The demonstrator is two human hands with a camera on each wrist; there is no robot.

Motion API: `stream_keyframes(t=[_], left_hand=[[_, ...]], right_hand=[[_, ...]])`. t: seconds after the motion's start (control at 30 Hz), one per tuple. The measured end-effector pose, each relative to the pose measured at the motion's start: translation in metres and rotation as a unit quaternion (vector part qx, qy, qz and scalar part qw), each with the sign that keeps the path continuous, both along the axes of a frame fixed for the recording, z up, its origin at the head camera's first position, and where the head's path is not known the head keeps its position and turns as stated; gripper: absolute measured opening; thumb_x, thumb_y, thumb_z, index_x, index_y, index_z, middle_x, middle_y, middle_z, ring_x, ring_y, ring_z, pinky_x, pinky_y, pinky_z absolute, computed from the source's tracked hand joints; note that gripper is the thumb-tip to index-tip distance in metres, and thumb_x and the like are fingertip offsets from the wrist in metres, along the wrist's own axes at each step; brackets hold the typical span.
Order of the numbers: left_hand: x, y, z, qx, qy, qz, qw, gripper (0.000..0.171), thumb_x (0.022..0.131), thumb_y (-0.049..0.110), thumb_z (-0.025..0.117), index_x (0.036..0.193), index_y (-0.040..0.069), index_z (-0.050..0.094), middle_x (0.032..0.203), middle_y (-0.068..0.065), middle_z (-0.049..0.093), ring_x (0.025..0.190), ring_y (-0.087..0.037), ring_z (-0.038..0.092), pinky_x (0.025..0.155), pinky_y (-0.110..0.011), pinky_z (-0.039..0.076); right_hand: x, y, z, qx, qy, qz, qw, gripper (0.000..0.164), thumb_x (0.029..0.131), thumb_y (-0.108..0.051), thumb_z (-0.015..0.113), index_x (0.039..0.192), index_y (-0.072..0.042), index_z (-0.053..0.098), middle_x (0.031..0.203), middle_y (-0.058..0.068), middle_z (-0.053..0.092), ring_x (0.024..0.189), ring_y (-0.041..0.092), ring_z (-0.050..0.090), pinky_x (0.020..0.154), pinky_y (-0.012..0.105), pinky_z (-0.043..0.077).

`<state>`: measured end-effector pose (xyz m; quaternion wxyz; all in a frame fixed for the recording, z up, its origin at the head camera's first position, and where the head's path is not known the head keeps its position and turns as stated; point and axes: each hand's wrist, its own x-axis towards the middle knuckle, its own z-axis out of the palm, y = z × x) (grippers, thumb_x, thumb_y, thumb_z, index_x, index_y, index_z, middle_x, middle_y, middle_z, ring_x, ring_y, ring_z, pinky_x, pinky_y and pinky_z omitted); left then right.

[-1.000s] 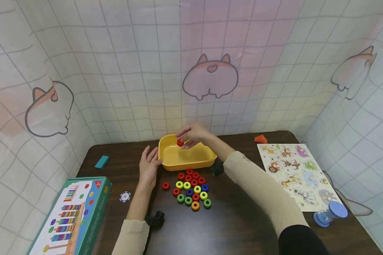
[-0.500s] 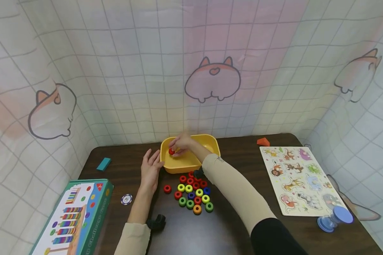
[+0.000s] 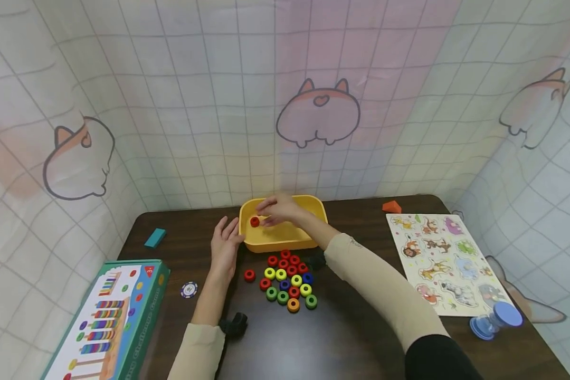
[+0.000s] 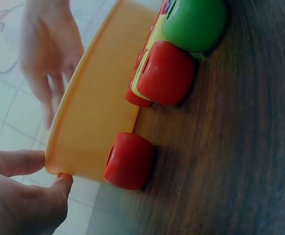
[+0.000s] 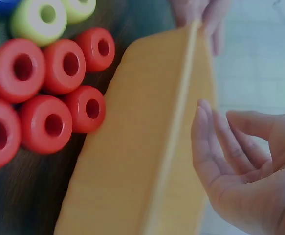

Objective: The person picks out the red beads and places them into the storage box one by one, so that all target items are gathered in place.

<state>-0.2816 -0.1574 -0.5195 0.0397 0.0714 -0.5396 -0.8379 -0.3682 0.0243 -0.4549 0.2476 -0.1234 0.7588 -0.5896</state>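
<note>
Setting a glossy red ring [image 3: 255,222] in the yellow, round-cornered plastic tray [image 3: 285,246] appears to be the step in hand; the ring lies on the tray floor towards nine o'clock, just beside the tips of the right grip [image 3: 279,210], whose thumb and fingers stand parted with nothing between them; whether one fingertip brushes the ring is hard to tell; the left grip [image 3: 223,248] rests at the tray's eight o'clock corner, fingers loosely extended and touching its side, probably to steady it; the next move would call for the right grip to lift clear and swing to six o'clock, where a cluster of small red, yellow, blue, green and orange rings [image 3: 292,272] lies.

Under everything spreads a dark brown wood-grain tabletop [image 3: 342,327]; a green-edged cardboard game box [image 3: 106,322] sits at eight o'clock, a flat white animal puzzle board [image 3: 448,264] at three; a pale, grid-printed curtain [image 3: 195,132] hangs at twelve and round both sides.
</note>
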Motion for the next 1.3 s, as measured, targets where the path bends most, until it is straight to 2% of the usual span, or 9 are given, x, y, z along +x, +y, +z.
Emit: stream_keyframes(t=[0.17,0.33,0.5,0.63,0.77,0.97,1.3], left_hand=[[-0.002,-0.003,0.002,0.006,-0.007,-0.004,0.9999,0.075,0.092,-0.013,0.05,0.154,0.017,0.02,0.153,-0.013,0.037,0.141,-0.021,0.037,0.11,-0.034,0.039],[-0.003,-0.003,0.001,0.009,-0.005,0.004,0.9999,0.075,0.092,-0.013,0.051,0.154,0.017,0.022,0.152,-0.013,0.038,0.14,-0.021,0.039,0.109,-0.033,0.04],[-0.003,-0.001,-0.003,0.015,-0.004,0.01,0.9998,0.077,0.09,-0.014,0.053,0.153,0.017,0.024,0.15,-0.013,0.041,0.139,-0.021,0.041,0.105,-0.031,0.044],[-0.001,0.001,-0.007,0.012,-0.005,0.012,0.9998,0.077,0.089,-0.014,0.054,0.153,0.017,0.025,0.15,-0.013,0.041,0.138,-0.02,0.042,0.105,-0.031,0.045],[0.0,0.001,-0.01,0.007,-0.007,0.012,0.9999,0.076,0.09,-0.013,0.054,0.153,0.017,0.026,0.15,-0.012,0.042,0.136,-0.017,0.045,0.105,-0.03,0.045],[0.0,-0.001,-0.009,-0.001,-0.004,0.013,0.9999,0.075,0.09,-0.012,0.055,0.152,0.017,0.026,0.151,-0.014,0.041,0.135,-0.016,0.045,0.105,-0.03,0.044],[-0.003,-0.002,-0.005,0.003,-0.001,0.011,0.9999,0.075,0.09,-0.013,0.054,0.153,0.017,0.025,0.149,-0.011,0.043,0.136,-0.017,0.044,0.105,-0.03,0.044]], right_hand=[[0.03,0.019,0.021,0.006,0.05,0.05,0.997,0.026,0.096,-0.008,0.061,0.119,0.004,0.064,0.11,0.019,0.07,0.097,0.041,0.068,0.086,0.052,0.055],[0.062,0.039,0.033,0.039,0.075,0.055,0.995,0.018,0.094,-0.008,0.064,0.109,-0.001,0.07,0.095,0.013,0.073,0.088,0.042,0.07,0.076,0.051,0.059],[0.087,0.069,0.019,0.1,0.093,0.061,0.989,0.012,0.09,-0.011,0.07,0.101,-0.008,0.074,0.092,0.008,0.074,0.083,0.039,0.071,0.067,0.045,0.061],[0.101,0.091,0.003,0.146,0.118,0.07,0.98,0.015,0.088,-0.016,0.073,0.101,-0.009,0.075,0.094,0.01,0.075,0.082,0.035,0.071,0.068,0.046,0.061],[0.11,0.105,-0.012,0.176,0.142,0.061,0.972,0.017,0.086,-0.016,0.076,0.101,-0.009,0.075,0.089,0.004,0.075,0.078,0.03,0.072,0.067,0.044,0.061],[0.115,0.107,-0.031,0.166,0.121,0.042,0.978,0.018,0.084,-0.017,0.078,0.1,-0.011,0.075,0.089,0.002,0.074,0.074,0.026,0.073,0.063,0.039,0.061],[0.114,0.1,-0.043,0.164,0.155,-0.009,0.974,0.02,0.081,-0.014,0.08,0.099,-0.009,0.074,0.091,0.003,0.073,0.068,0.018,0.071,0.058,0.034,0.06]])
